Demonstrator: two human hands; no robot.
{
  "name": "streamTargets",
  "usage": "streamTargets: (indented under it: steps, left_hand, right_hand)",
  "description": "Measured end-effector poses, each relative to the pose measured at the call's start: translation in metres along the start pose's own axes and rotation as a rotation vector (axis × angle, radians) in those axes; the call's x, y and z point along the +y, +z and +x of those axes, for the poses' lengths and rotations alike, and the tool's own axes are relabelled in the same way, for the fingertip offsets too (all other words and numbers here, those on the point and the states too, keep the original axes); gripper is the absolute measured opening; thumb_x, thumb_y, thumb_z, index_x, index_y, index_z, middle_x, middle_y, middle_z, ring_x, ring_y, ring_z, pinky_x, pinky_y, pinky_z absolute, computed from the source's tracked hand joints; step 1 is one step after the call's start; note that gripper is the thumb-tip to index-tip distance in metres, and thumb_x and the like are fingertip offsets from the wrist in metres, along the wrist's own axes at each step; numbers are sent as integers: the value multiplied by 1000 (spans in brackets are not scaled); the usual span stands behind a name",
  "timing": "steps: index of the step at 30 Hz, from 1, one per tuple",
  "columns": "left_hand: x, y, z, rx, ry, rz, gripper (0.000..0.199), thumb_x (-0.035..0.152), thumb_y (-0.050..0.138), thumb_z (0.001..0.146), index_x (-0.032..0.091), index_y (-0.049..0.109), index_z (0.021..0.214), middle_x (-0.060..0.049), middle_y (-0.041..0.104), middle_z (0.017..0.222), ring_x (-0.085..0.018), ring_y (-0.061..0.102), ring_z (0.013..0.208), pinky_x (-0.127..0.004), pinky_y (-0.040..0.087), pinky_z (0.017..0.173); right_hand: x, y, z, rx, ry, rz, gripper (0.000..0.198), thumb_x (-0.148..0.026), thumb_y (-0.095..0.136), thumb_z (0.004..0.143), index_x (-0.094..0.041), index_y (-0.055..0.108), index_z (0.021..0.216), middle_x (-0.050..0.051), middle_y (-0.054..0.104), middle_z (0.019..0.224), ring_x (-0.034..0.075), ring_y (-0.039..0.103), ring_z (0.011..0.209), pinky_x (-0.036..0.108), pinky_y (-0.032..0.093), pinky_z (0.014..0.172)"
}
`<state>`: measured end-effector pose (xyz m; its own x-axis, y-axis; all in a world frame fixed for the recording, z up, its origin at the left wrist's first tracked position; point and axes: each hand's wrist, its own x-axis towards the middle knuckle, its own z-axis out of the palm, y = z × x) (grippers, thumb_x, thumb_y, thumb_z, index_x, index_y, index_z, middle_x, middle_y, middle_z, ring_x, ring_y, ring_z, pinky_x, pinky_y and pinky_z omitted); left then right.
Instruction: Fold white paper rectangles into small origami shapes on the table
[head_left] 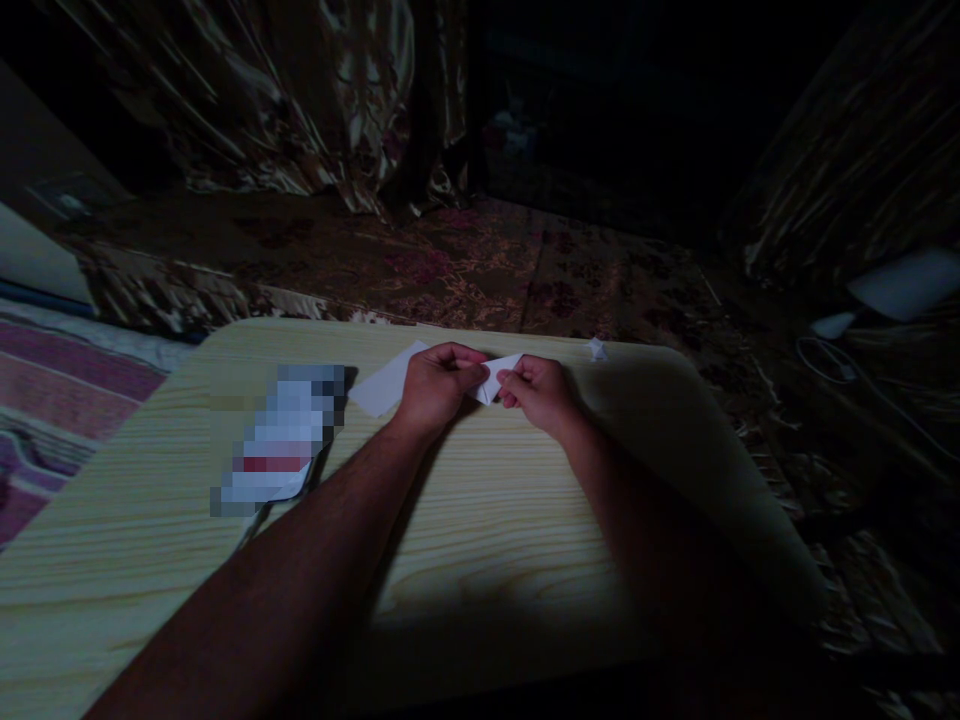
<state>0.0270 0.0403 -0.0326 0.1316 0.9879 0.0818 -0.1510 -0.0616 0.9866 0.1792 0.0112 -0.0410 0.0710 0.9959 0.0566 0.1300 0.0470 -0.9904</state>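
Between my two hands is a small piece of folded white paper, with a crease line showing on its face. My left hand pinches its left side between thumb and fingers. At the right side, my right hand grips it with thumb against curled fingers. Flat on the table, partly behind my left hand, lie white paper sheets. A small folded white paper shape sits by the far edge, beyond my right hand.
A phone-like device, its screen blurred out, lies left of my left forearm on the pale wooden table. Past the far edge is a surface covered in patterned cloth, with curtains above. A white lamp-like object and cable are at right.
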Motion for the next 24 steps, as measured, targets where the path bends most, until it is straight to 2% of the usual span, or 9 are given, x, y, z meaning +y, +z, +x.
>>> streamTargets:
  steps: [7, 24]
  left_hand:
    - [1, 0, 0, 3, -2, -5, 24, 28, 77, 59, 14, 70, 77, -3, 67, 66, -12, 57, 51, -24, 44, 51]
    - [1, -1, 1, 48, 46, 28, 23, 28, 75, 60, 14, 70, 78, -3, 67, 66, -12, 57, 53, -23, 44, 52]
  right_hand:
    - [-5, 0, -1, -51, -3, -26, 26, -38, 67, 72, -17, 54, 65, 0, 63, 58, 10, 58, 50, 20, 43, 48]
    - [-7, 4, 0, -54, -10, -121, 20, -30, 61, 75, -17, 53, 62, 0, 62, 56, 9, 54, 47, 20, 38, 45]
